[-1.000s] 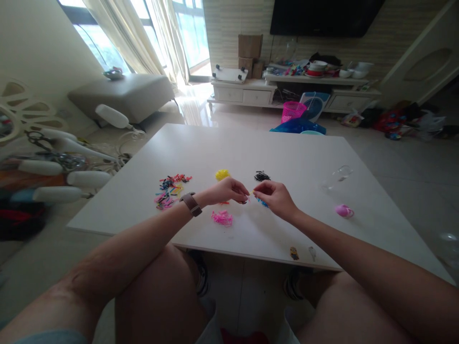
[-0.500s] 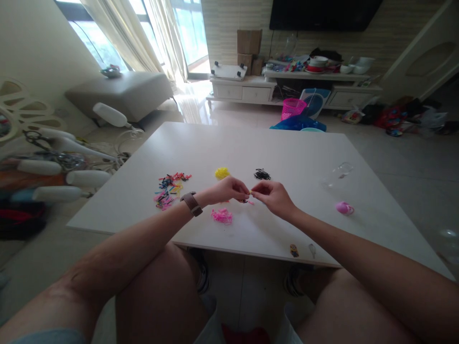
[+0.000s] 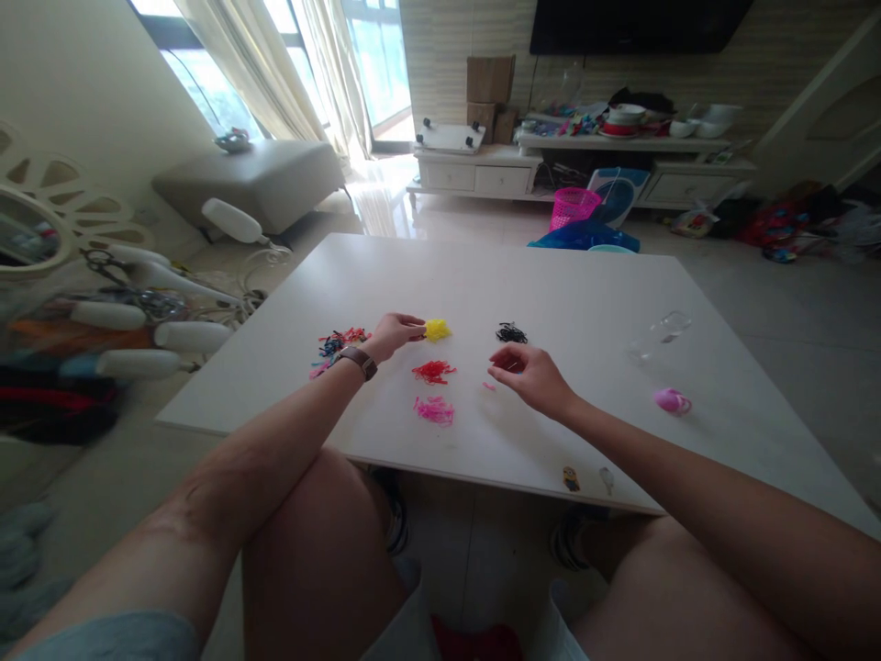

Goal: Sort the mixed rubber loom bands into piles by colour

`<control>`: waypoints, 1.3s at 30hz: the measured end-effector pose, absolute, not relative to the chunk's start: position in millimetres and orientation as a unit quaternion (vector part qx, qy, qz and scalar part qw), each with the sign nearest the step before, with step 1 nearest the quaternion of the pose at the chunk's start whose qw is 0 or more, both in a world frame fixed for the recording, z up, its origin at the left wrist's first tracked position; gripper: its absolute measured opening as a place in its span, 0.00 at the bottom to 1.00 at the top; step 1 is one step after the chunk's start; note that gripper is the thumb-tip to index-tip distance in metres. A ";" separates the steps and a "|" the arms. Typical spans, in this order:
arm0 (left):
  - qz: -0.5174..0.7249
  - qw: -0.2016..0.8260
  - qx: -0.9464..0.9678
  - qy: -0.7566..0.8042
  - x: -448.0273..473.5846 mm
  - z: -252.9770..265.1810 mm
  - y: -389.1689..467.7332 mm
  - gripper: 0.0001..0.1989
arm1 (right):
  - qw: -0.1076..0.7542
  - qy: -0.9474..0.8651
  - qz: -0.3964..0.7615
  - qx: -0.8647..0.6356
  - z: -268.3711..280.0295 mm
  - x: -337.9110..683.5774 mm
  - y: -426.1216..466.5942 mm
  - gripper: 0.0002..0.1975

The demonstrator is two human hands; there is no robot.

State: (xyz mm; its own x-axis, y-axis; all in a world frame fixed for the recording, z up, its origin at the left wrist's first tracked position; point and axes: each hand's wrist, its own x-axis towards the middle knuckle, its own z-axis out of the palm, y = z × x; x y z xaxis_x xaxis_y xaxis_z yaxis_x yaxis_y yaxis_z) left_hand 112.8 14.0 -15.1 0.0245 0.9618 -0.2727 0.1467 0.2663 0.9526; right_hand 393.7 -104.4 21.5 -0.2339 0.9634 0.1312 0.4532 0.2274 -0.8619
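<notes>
My left hand (image 3: 397,334), with a watch on its wrist, reaches to the left edge of a pile of yellow rubber bands (image 3: 438,329). Its fingers are pressed together, and what is in them is too small to make out. My right hand (image 3: 529,375) hovers over the table, thumb and fingers apart, nothing visible in between. Just below its fingertips lies a small pink piece (image 3: 488,386). Black rubber bands (image 3: 511,332) are heaped beyond it. Red bands (image 3: 433,371) and pink bands (image 3: 434,410) form two more piles. My left wrist partly covers a mixed-colour heap (image 3: 336,344).
On the white table (image 3: 585,294), a clear plastic container (image 3: 669,327) and a pinkish-purple object (image 3: 672,401) lie at the right. A small yellow cartoon figure (image 3: 571,478) and a clear piece (image 3: 607,480) are near the front edge. A lamp-like fixture (image 3: 158,294) stands left.
My hands were together over the middle, fingertips meeting at a tiny yellow piece. The left has moved left to the yellow pile, uncovering the red one; the right has opened. The view shifted slightly.
</notes>
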 end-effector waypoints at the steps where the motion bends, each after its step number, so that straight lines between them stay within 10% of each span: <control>1: 0.384 0.539 0.470 0.584 113.0 -15.0 13.8 0.20 | 0.338 -0.713 0.351 -0.504 19.9 394.7 -103.5 0.07; 17: 0.393 0.484 0.525 0.579 111.5 -2.3 10.1 0.17 | 0.003 -0.899 0.140 -0.415 -3.8 401.2 -106.8 0.07; 39: 0.361 0.650 0.519 0.423 138.2 -0.4 -5.2 0.27 | 0.136 -0.901 0.279 -0.303 14.2 373.1 -134.2 0.14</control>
State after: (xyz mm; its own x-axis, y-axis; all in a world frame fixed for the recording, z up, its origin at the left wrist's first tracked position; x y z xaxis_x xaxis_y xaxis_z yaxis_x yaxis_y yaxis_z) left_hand 138.2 -5.2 -0.4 0.3821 0.9073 -0.1754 -0.0298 0.2018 0.9790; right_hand 373.1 -134.2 14.2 -0.7796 0.6216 0.0763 0.4696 0.6609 -0.5854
